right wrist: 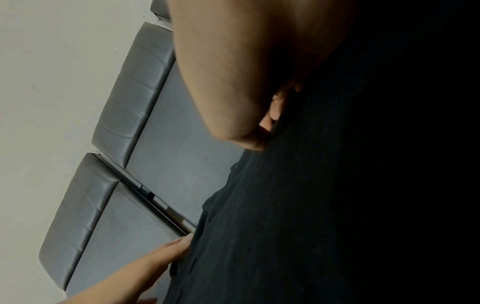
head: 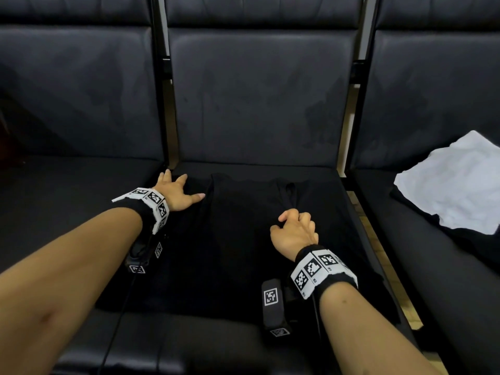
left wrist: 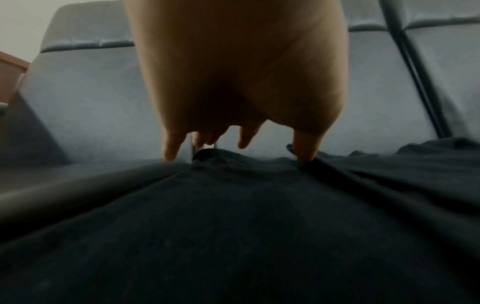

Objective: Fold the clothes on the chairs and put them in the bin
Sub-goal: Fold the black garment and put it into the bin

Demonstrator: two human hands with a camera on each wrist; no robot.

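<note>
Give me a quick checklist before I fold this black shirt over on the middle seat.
1. Left hand pressing the black shirt flat: ok.
2. Right hand gripping bunched fabric: ok.
3. Shirt spread on the middle seat: ok.
4. Shirt free of wrinkles: cannot tell, too dark.
5. Bin within reach: cannot tell, not in view.
6. White cloth clear of the fold: ok, on the next seat.

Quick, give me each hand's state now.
Left hand: open, fingers spread, pressing the black garment.
Right hand: closed, gripping a bunch of the black garment.

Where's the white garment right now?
In the head view, the white garment lies crumpled on the right-hand chair seat, beyond the right hand.
</note>
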